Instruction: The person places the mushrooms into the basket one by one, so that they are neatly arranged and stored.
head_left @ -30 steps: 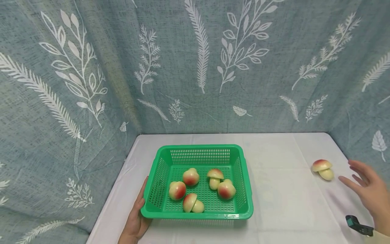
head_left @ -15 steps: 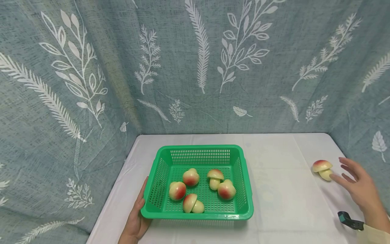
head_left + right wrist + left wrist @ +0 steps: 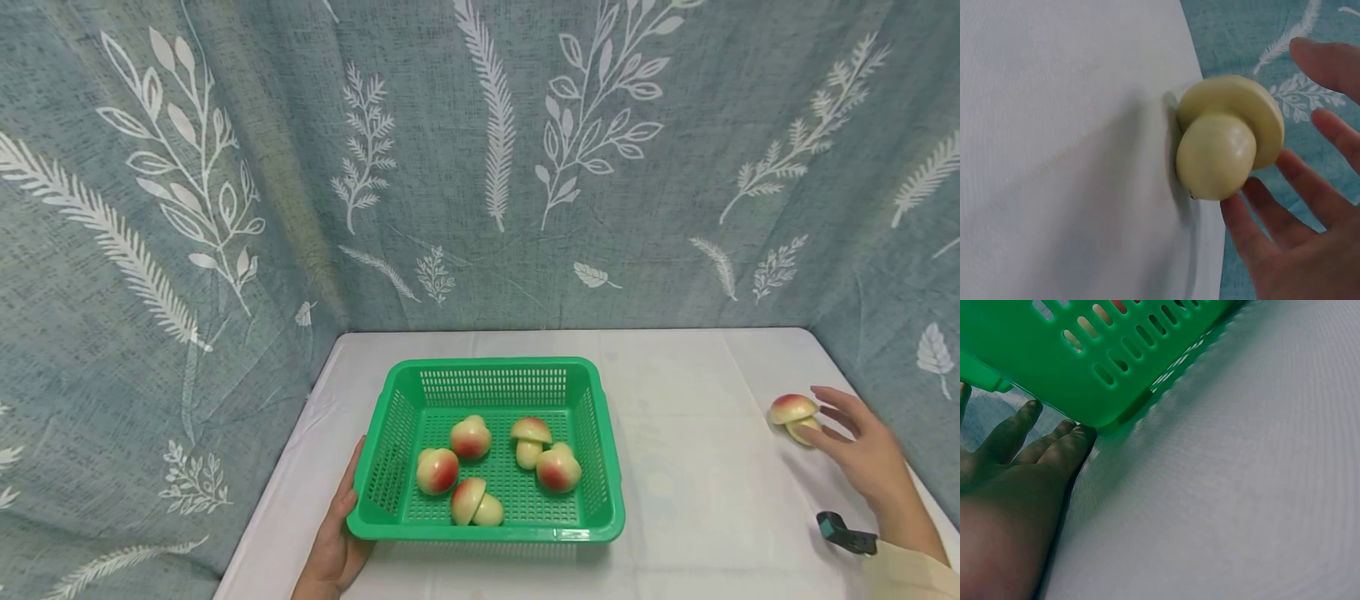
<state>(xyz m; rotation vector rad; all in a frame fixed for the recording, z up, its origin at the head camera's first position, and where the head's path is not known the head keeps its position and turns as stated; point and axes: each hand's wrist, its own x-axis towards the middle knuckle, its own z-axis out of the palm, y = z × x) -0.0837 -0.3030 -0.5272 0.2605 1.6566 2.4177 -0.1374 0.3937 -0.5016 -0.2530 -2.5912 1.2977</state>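
Note:
A green plastic basket (image 3: 611, 467) on the table holds several toy mushrooms, cream with red-tinged caps, among them one mushroom (image 3: 470, 437) near its middle. My left hand (image 3: 335, 533) lies along the basket's left side, fingers extended; in the left wrist view the fingertips (image 3: 1075, 428) touch or nearly touch the green wall (image 3: 1107, 400). At the far right, a lone toy mushroom (image 3: 792, 410) lies on its side on the cloth. My right hand (image 3: 862, 446) is beside it, fingers spread; in the right wrist view fingertips (image 3: 1232, 206) reach the mushroom's (image 3: 1216, 156) edge, not curled round it.
White cloth (image 3: 690, 467) covers the table. Blue-grey curtains (image 3: 525, 250) with white leaf prints stand at the back and both sides, the right one close to the right hand. A dark wrist device (image 3: 846, 533) sits at the right wrist.
My right hand has moved left to the lone mushroom, from a short distance away to its edge. The left hand and the basket have stayed in place.

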